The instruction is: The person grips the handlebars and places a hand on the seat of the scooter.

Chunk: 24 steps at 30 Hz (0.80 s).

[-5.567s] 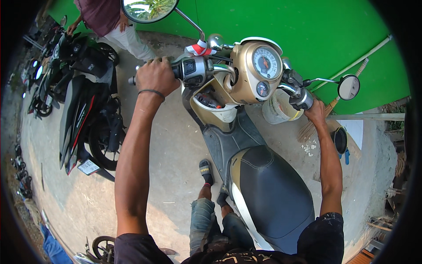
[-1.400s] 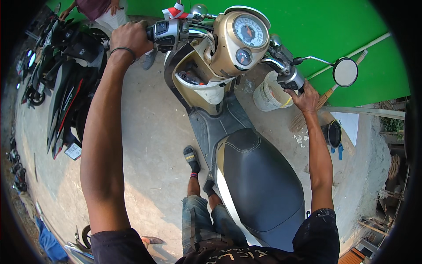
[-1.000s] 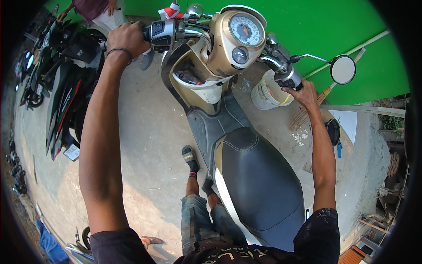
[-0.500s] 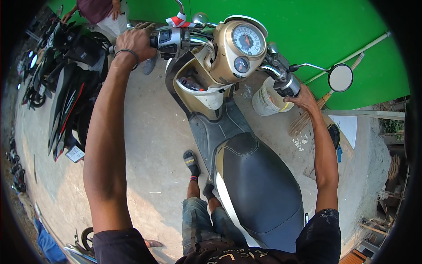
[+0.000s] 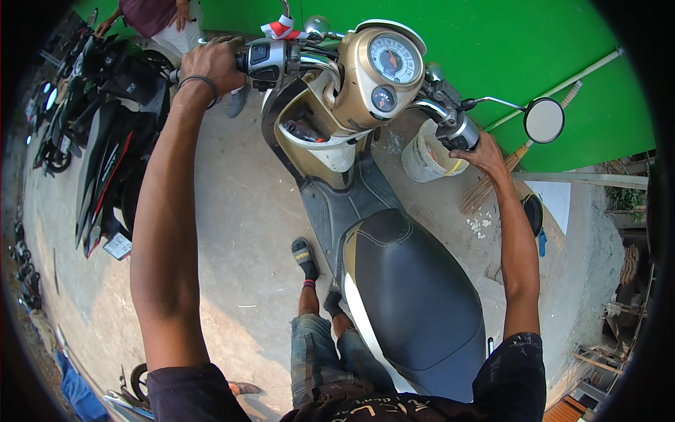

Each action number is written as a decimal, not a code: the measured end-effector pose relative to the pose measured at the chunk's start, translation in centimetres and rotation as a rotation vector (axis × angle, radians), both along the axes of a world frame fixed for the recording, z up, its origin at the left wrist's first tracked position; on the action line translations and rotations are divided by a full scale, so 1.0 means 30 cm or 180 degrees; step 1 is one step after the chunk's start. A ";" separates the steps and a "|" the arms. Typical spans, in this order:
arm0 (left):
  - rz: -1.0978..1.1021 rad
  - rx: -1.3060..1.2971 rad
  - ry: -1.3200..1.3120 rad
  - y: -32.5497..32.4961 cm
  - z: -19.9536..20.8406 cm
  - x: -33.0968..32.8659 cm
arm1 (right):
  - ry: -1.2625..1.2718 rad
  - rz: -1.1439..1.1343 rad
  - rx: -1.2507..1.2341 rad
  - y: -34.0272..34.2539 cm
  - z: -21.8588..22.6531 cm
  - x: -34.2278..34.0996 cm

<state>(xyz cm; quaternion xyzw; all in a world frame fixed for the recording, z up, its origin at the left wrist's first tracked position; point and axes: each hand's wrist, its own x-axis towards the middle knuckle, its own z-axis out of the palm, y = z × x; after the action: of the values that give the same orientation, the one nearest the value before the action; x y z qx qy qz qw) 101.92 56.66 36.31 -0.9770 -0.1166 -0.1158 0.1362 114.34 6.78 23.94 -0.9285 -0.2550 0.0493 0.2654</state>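
Observation:
A scooter with a gold front cowl (image 5: 355,88) and a long black seat (image 5: 422,295) stands at my right side. My left hand (image 5: 211,65) is wrapped round its left handlebar grip, beside the switch housing (image 5: 267,62). Round the right grip closes my right hand (image 5: 484,155), with the thumb toward me. Between the hands sit a round speedometer (image 5: 395,59) and a smaller gauge (image 5: 383,99). Under them an open front pocket (image 5: 304,126) holds small items I cannot make out. The grips themselves are mostly hidden by my fingers.
A white bucket (image 5: 427,158) and a straw broom (image 5: 485,191) are right of the scooter, near a green wall (image 5: 492,49). Parked motorcycles (image 5: 112,172) line the left. At the upper left stands another person (image 5: 158,17). A round mirror (image 5: 544,120) juts out right.
The handlebar and both hands appear shifted very slightly left and up in view. Both hands keep their hold on the grips.

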 end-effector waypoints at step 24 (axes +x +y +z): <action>-0.0075 0.0071 -0.0146 0.003 -0.024 -0.001 | -0.1915 -0.0067 -0.0213 -0.023 -0.085 -0.046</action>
<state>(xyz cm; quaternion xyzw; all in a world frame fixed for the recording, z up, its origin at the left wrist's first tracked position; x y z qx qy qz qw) 101.88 56.75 35.59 -0.9738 -0.1069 -0.1410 0.1429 112.97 6.08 21.39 -0.9122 -0.3108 -0.2223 0.1477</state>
